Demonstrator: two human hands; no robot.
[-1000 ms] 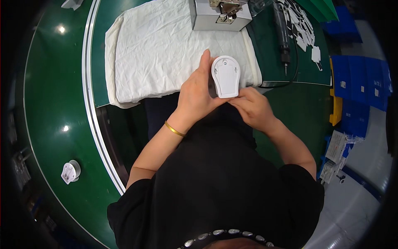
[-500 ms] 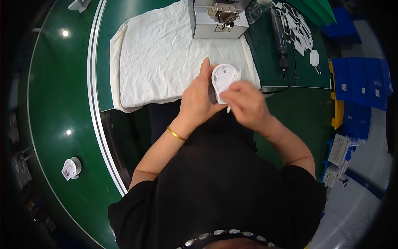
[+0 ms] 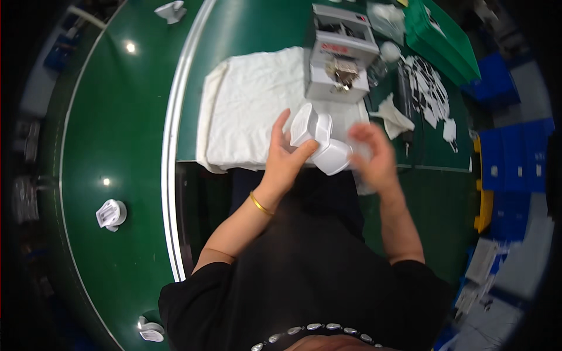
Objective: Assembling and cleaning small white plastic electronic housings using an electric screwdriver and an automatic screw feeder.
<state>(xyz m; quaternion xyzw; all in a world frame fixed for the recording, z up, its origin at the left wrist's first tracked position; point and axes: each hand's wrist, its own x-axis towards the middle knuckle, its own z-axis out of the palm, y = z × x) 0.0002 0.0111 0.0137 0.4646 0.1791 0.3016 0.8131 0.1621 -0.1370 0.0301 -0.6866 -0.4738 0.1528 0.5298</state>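
Note:
A white plastic housing point(image 3: 332, 157) with a hollow, angular upper part is gripped in my left hand point(image 3: 285, 165), thumb across its middle, above the near edge of the white cloth pad. Just right of the housing is my right hand point(image 3: 374, 155), blurred, its fingers apart and nothing visible in them. A crumpled white wipe point(image 3: 394, 117) lies on the green table beyond my right hand, beside a dark electric screwdriver point(image 3: 405, 93).
A folded white cloth point(image 3: 252, 105) covers the table before me. Behind it stands a grey-white machine point(image 3: 336, 82) with a metal fixture. Black-and-white strips point(image 3: 430, 93) and a green bin point(image 3: 442, 41) are at right. Similar white housings point(image 3: 111, 214) sit on the left green surface.
The white wipe has left my right hand and lies by the screwdriver. My left hand has turned the housing over. The view has shifted, showing more of the machine.

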